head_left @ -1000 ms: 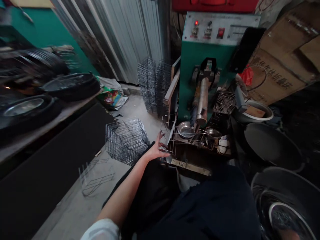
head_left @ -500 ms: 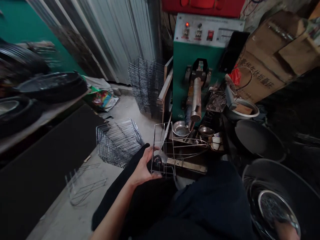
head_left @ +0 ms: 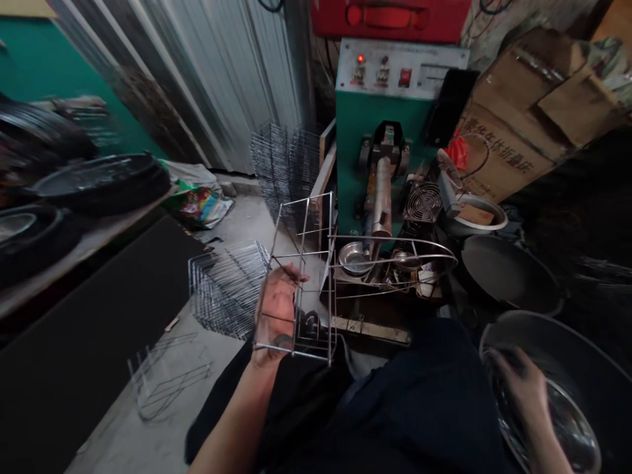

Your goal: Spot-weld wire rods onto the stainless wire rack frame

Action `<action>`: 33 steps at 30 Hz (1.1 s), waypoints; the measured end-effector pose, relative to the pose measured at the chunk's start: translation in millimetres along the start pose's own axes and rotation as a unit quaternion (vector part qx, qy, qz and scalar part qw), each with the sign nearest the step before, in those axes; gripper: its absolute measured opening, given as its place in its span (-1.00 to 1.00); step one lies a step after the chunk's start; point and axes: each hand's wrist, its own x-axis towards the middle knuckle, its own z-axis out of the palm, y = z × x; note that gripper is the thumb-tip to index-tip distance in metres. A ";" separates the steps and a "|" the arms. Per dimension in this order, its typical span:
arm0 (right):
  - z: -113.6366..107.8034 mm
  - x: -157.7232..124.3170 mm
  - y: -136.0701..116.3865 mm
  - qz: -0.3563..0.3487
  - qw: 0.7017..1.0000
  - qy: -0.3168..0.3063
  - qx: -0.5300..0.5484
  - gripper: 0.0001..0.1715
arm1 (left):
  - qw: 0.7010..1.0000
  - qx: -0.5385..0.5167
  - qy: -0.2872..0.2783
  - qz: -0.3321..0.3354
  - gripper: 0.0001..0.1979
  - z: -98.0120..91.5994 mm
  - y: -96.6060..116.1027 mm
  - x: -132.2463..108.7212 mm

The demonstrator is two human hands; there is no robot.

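Observation:
My left hand (head_left: 279, 309) grips a wire rack (head_left: 332, 253) from its left side, above my lap. The rack is a bare metal frame with upright bars and a long rounded loop reaching right, in front of the machine. My right hand (head_left: 523, 382) is low at the right, over a large dark pan (head_left: 587, 355), beside a shiny round metal bowl (head_left: 573, 421) in it. Dark curved wires or rods lie around the bowl. Motion smears the right fingers, so I cannot make out anything in them.
A green machine (head_left: 358, 118) with a cylindrical metal arm (head_left: 382, 197) stands ahead. Stacked wire racks (head_left: 230, 289) and one loose rack (head_left: 168, 375) sit on the floor at left. Another dark pan (head_left: 508, 273), a cardboard box (head_left: 508, 145) and a black board (head_left: 99, 329) flank me.
My left hand has raised the wire rack and turned it, its loop now farther right. My right hand has moved up and left from the bowl toward the pan's left side.

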 end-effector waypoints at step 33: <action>152.9 74.6 -246.5 -0.506 0.861 -0.049 -0.013 -0.61 | 0.995 -0.069 0.072 -0.028 -0.14 15.6 9.9 51.5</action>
